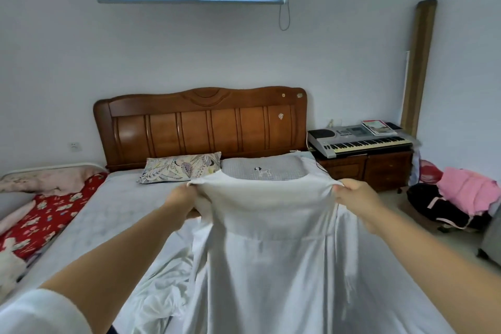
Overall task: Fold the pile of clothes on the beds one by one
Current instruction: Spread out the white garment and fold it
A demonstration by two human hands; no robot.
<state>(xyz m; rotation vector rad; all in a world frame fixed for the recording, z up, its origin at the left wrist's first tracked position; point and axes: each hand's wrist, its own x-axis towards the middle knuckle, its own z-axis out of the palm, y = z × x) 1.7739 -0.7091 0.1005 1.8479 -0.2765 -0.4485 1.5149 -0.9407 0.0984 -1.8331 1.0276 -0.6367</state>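
Hands hold a white garment (271, 238) up over the bed (108, 214), stretched wide between them in front of the wooden headboard (200, 127). The left hand (180, 202) grips the garment's upper left corner, fingers curled round a bunch of the cloth; the right hand (355, 199) pinches the upper right corner, fingers closed on the fabric. From those two corners the cloth hangs down toward the camera, its top edge dipping slightly between the grips and its lower part reaching more rumpled white fabric (162, 287) on the mattress. Beyond the top edge, below the headboard, lie a leaf-patterned pillow (179, 168) and a grey pillow (264, 169). Right of the headboard a keyboard (360, 139) rests on a cabinet (366, 168).
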